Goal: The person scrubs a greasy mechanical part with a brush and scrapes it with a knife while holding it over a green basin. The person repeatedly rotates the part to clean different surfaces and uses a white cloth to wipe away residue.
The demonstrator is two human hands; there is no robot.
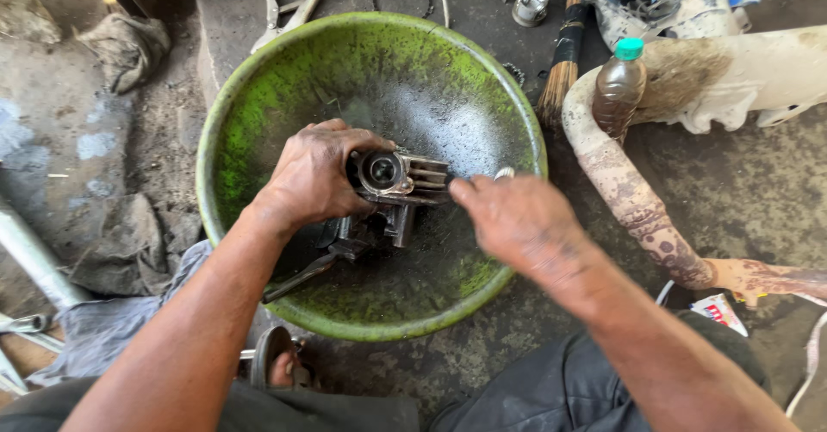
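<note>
- Finned metal engine part, grey, oily, sits over the middle of a green basin whose inside is blackened with grime. The basin rests on the workshop floor.
- Left hand is wrapped around the near-left end of the part, fingers curled over its round bore end; firm grasp.
- Right hand is closed narrow, fingertips pinched by the fins on the part's right side; a small shiny object shows at the fingertips. Cannot tell what it is.
- A dark tool lies in the basin under the part.
- Handling judgement: solid cast metal, so heavy for its bulk and rigid. Oily film makes it slippery. Thin fins likely chip or bend if knocked; best held by the thick body, not the fins.
- Nearby: brown bottle with green cap, brush, rusty exhaust pipe, pliers.
</note>
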